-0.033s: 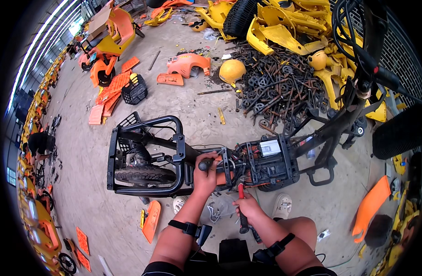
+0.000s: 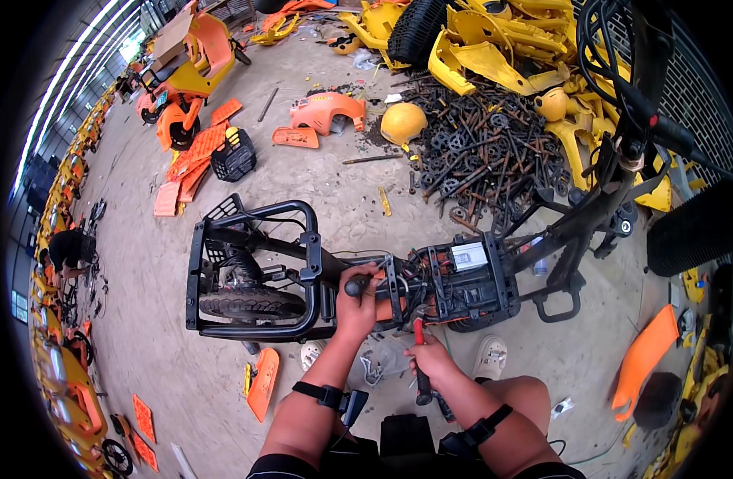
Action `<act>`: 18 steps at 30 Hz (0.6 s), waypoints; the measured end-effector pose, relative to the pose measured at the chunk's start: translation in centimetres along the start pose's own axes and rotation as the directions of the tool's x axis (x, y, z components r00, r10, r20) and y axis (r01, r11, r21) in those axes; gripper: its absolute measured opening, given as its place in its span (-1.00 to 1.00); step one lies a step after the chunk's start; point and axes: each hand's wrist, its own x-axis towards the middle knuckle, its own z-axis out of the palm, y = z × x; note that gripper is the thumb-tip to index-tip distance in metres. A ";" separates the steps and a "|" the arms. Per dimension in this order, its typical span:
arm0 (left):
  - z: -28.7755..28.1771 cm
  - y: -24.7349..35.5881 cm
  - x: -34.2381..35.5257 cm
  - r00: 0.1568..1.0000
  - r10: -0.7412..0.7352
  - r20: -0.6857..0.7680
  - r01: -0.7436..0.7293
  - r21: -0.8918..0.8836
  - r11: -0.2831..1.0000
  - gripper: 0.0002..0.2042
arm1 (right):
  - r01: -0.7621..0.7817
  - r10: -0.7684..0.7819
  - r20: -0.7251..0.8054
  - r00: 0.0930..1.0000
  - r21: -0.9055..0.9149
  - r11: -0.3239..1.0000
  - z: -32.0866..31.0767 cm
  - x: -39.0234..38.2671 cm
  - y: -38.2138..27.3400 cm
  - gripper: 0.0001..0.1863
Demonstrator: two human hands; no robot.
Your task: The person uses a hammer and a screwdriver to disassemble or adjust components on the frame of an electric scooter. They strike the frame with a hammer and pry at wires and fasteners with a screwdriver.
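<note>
A stripped black scooter frame (image 2: 311, 239) lies across the floor before me, its rear wheel (image 2: 253, 304) to the left and its battery and wiring section (image 2: 470, 279) right of centre. My left hand (image 2: 357, 307) is closed round a black-handled tool (image 2: 356, 285) above the middle of the frame; the tool's working end is hidden. Lower and to the right, my right hand (image 2: 432, 358) grips a tool with a red and black handle (image 2: 419, 331). Its upper end reaches the frame's near edge beside some wires, where its tip is too small to make out.
Beyond the frame lies a heap of rusty cranks and sprockets (image 2: 494, 152), with yellow body panels (image 2: 494, 56) behind. Orange panels (image 2: 197, 160) and a scooter (image 2: 191, 72) are at the far left. A co-worker (image 2: 65, 251) bends by a scooter row. Another orange panel (image 2: 646, 359) lies right.
</note>
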 end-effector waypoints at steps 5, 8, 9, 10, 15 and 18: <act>0.2 -0.2 -0.2 1.000 0.004 -0.007 -0.005 -0.007 1.000 -0.83 | 0.048 -0.049 -0.031 0.998 -0.035 0.998 0.2 -0.8 -0.5 -0.51; -0.2 -1.2 -0.4 0.999 0.032 -0.022 -0.031 0.031 0.999 -0.82 | 0.274 -0.287 -0.041 0.957 -0.196 0.942 0.8 -2.3 -1.0 -0.45; -0.1 -1.2 -0.5 1.000 0.019 -0.024 -0.018 0.025 1.000 -0.82 | 0.373 -0.395 -0.036 0.918 -0.262 0.890 0.8 -2.9 -1.2 -0.43; 0.0 -1.3 -0.5 1.000 0.006 -0.027 -0.006 0.019 1.000 -0.82 | 0.501 -0.524 -0.002 0.852 -0.290 0.816 0.8 -3.5 -1.5 -0.41; -0.1 -0.3 -0.3 1.000 0.008 -0.022 -0.006 0.076 0.997 -0.82 | 0.714 -0.681 0.229 0.696 -0.319 0.623 -0.2 -8.3 -4.8 -0.37; -0.2 0.1 -0.2 1.000 -0.009 0.016 0.007 0.155 0.988 -0.77 | 0.663 -0.757 0.222 0.615 -0.665 0.344 0.2 -11.7 -6.2 -0.49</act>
